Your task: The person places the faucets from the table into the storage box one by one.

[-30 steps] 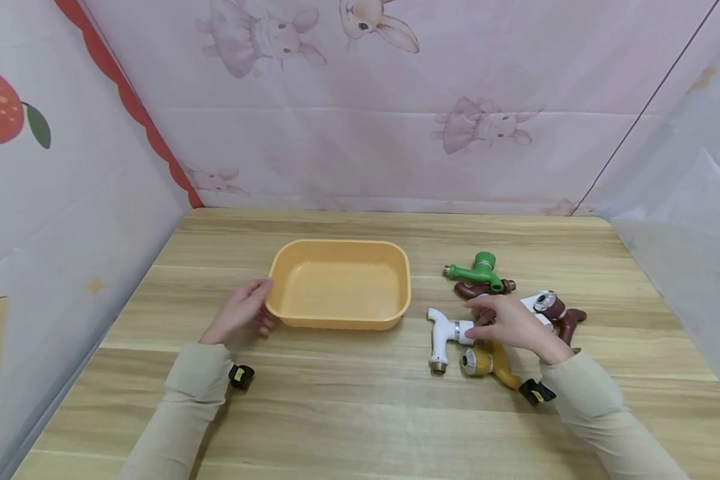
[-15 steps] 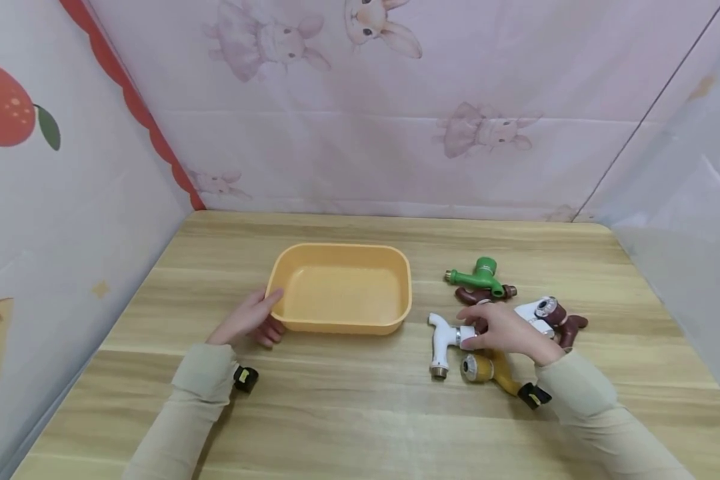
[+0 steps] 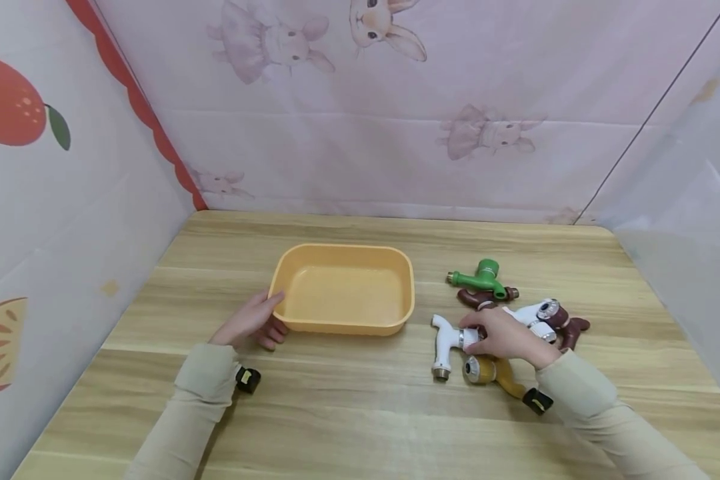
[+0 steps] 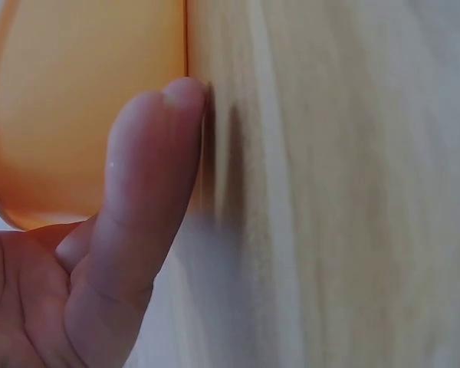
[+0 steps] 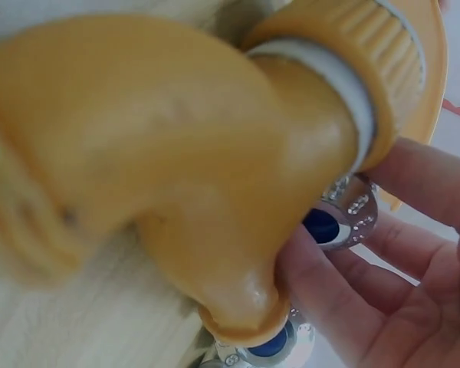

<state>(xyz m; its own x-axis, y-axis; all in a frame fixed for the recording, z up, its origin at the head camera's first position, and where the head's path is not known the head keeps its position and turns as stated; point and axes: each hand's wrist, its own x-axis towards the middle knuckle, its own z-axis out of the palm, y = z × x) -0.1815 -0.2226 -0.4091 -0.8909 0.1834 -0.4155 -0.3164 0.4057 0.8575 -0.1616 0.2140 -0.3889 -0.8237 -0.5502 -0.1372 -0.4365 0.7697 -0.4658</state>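
My left hand (image 3: 253, 321) grips the left rim of a yellow-orange plastic basin (image 3: 342, 328), thumb over the edge and fingers along the outside wall. In the left wrist view a finger (image 4: 149, 169) lies against the basin's side (image 4: 69, 100). My right hand (image 3: 507, 335) pinches the round knob of a white faucet (image 3: 444, 345) lying on the table, its brass thread toward me. A mustard-yellow faucet (image 3: 482, 369) lies just in front of that hand and fills much of the right wrist view, partly hiding the fingers (image 5: 330, 284).
Around the right hand lie a green faucet (image 3: 475, 280), dark brown faucets, one (image 3: 471, 297) partly under the green one and another (image 3: 570, 328) at the right, and a further white faucet (image 3: 523, 313). The wooden table (image 3: 348, 407) meets printed cloth walls at its back and sides.
My left hand has moved right, bringing its thumb over the basin's rim. My right hand has come lower and its fingers have closed around the white faucet's knob.
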